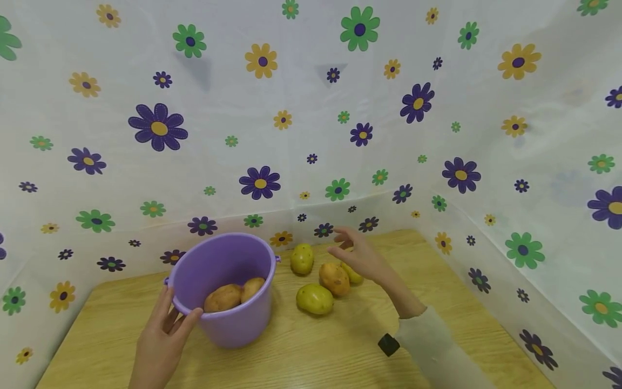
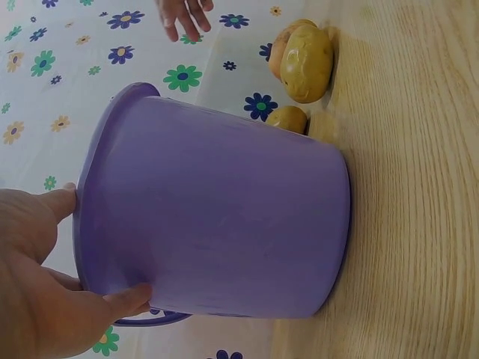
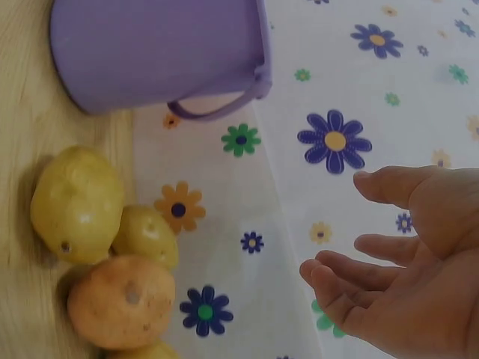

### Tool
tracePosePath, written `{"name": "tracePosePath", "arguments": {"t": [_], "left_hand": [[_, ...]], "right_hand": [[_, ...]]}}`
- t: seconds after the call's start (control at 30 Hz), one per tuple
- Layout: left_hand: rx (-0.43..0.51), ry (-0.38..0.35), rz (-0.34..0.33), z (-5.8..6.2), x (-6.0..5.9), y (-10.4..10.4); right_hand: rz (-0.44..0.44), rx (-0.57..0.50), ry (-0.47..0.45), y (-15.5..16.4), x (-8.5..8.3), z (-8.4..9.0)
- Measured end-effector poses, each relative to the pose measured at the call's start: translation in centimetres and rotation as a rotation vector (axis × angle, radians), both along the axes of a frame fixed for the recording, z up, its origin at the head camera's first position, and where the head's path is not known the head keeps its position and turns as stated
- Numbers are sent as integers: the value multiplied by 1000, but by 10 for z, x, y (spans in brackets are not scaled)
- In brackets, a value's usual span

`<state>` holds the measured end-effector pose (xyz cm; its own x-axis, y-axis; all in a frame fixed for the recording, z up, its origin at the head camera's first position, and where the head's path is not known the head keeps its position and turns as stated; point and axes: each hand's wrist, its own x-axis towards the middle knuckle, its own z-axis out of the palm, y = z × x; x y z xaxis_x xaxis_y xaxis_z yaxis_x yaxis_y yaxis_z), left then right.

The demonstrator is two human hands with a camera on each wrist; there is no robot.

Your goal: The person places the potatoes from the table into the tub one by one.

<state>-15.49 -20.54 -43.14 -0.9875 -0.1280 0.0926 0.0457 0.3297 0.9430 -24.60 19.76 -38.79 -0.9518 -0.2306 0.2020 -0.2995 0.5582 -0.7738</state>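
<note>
From the head view, a purple bucket stands upright on the tabletop, mouth up, two potatoes inside. The left hand clasps its near rim. The right hand hovers with its grip spread above four loose potatoes just right of the bucket.

The left wrist view shows thumb and fingers curled round the bucket's rim.

The right wrist view shows relaxed fingers holding nothing, and the bucket handle facing the flowered wall.
</note>
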Motion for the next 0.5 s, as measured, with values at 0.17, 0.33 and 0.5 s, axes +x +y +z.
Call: {"name": "tracePosePath", "arguments": {"t": [0.17, 0.33, 0.5], "left_hand": [[5, 25, -5, 0, 1, 0], [23, 35, -7, -1, 1, 0], [27, 24, -3, -1, 0, 0]], "right_hand": [[-54, 13, 6, 23, 1, -7], [-93, 47, 19, 44, 3, -13], [-133, 86, 32, 61, 4, -18]]}}
